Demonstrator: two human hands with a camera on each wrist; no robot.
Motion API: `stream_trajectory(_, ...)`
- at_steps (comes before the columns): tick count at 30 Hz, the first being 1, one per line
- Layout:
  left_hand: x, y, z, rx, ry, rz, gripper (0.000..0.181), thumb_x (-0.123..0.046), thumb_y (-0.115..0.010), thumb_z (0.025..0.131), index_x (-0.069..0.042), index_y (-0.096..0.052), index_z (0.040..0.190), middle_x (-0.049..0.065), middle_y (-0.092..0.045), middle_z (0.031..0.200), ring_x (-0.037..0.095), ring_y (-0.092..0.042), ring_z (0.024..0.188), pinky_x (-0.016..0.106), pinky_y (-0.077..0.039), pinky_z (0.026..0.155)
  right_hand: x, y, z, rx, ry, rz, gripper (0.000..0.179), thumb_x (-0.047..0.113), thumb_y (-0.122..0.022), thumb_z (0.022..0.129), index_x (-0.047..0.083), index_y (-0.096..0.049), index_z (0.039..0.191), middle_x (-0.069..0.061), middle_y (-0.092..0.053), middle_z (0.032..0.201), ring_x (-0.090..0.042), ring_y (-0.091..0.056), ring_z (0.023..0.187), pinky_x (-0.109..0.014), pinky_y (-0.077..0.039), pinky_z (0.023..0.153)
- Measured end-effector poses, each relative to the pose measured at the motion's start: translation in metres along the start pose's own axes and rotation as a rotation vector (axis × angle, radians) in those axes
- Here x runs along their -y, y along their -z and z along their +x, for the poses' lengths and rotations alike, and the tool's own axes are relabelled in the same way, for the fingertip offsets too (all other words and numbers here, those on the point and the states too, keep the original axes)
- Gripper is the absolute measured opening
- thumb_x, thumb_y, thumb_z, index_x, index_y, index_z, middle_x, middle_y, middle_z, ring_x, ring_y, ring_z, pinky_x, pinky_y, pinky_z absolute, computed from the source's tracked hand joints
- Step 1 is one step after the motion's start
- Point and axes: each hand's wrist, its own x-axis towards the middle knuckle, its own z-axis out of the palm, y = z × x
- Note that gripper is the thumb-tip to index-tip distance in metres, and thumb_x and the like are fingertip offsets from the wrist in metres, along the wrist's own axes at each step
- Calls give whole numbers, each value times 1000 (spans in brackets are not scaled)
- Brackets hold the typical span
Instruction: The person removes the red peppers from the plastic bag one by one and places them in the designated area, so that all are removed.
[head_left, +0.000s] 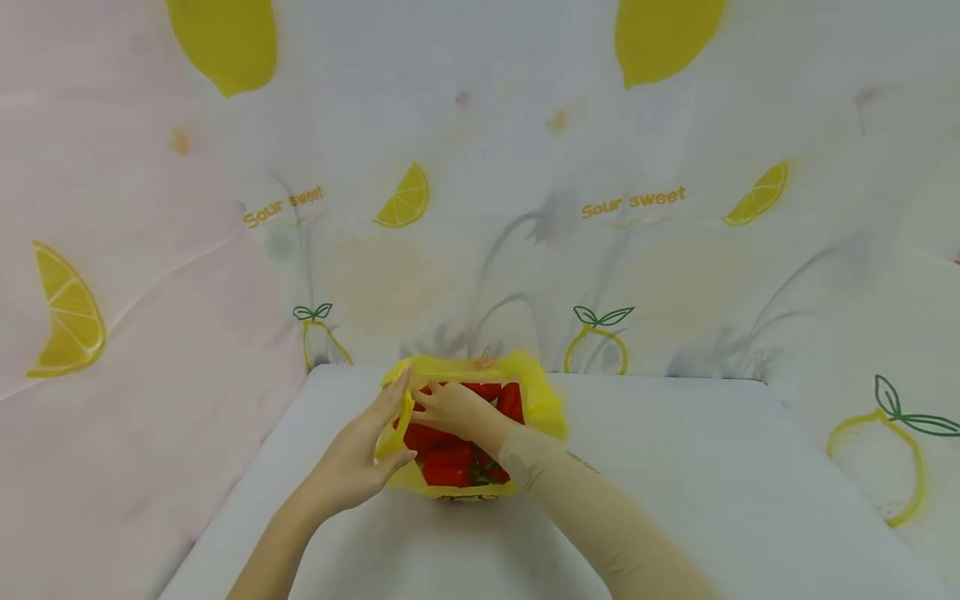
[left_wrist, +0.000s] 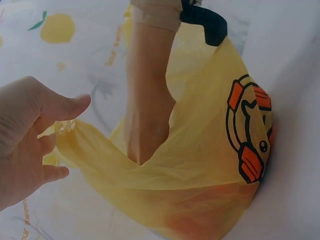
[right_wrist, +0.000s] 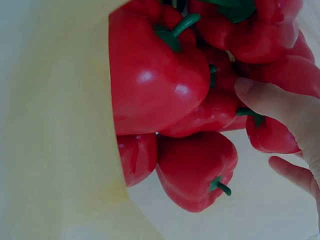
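Observation:
A yellow plastic bag [head_left: 551, 408] with a printed cartoon face sits on the table, its mouth spread wide. Inside lie several red bell peppers [right_wrist: 160, 75] with green stems. My left hand [head_left: 356, 458] holds the left rim of the bag, fingers hooked at the edge and thumb apart, as the left wrist view also shows. Reaching in from the right, my right hand [head_left: 461, 412] is among the peppers with thumb and fingers spread. In the right wrist view its thumb [right_wrist: 270, 100] lies over the peppers, and one pepper [right_wrist: 272, 135] shows between thumb and a lower finger.
The white table [head_left: 675, 483] extends around the bag. Behind it hangs a pale cloth backdrop [head_left: 480, 275] printed with lemons and lettering. A beige sleeve [head_left: 592, 500] covers the right forearm, and a dark strap piece [left_wrist: 212, 27] shows at that wrist.

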Motion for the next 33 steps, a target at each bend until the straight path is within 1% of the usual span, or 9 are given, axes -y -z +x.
stream_trajectory(4,4,-1,-10,-14,8,26,102,1,-77,79,-17,-13,156,10,-28,156,33,-34,137,49,-34,103,9,1,6,-43,-25,35,52,32,-54,98,37,-27,143,8,-37,143,-9,-52,106,-15,-46,86)
stream_trajectory(6,5,-1,-13,-22,6,36,102,1,-77,78,-17,-13,156,11,-29,155,34,-36,136,49,-35,102,11,0,7,-54,-32,8,53,31,-53,99,36,-25,143,8,-36,143,-7,-51,103,-13,-45,86)
stream_trajectory(9,5,-2,-15,-35,1,51,103,2,-78,77,-15,-15,156,9,-26,157,34,-35,136,49,-35,101,11,0,6,-74,-59,-13,52,29,-50,100,36,-24,144,7,-38,142,-6,-49,99,-11,-45,83)
stream_trajectory(11,5,-2,-15,-48,-7,61,103,2,-79,76,-14,-16,155,7,-25,157,34,-35,136,46,-34,102,9,-1,5,-85,-75,39,52,27,-53,99,35,-27,144,5,-40,141,-7,-51,100,-12,-46,83)
stream_trajectory(14,5,-2,-14,-66,-11,76,104,1,-79,75,-14,-16,155,5,-25,158,36,-34,136,45,-33,103,4,2,4,-62,-76,145,60,33,-62,93,32,-31,144,3,-42,141,-10,-51,109,-16,-46,88)
stream_trajectory(18,7,-1,-14,-86,-26,70,104,3,-80,74,-13,-17,155,4,-24,158,37,-33,136,23,-25,108,-3,12,-1,-28,-59,266,81,47,-72,82,28,-29,148,1,-41,141,-13,-47,119,-21,-42,97)
stream_trajectory(21,8,-2,-12,-91,-50,58,105,4,-80,73,-12,-17,155,6,-25,158,34,-32,137,8,-14,104,-9,21,-9,-34,-67,370,88,52,-74,78,25,-30,148,-1,-39,140,-15,-49,116,-22,-45,93)
stream_trajectory(28,7,1,-6,-85,-38,28,105,3,-80,73,-15,-16,156,4,-24,158,33,-31,138,7,-15,103,-30,36,-36,-76,-163,757,103,53,-81,70,25,-24,151,-5,-37,143,-20,-51,118,-27,-53,82)
stream_trajectory(33,7,2,-3,-81,-37,15,104,0,-79,76,-18,-16,156,2,-24,158,34,-30,139,7,-14,104,-44,44,-54,-156,-259,1015,102,48,-84,69,27,-23,149,-7,-39,140,-21,-59,106,-29,-55,77)
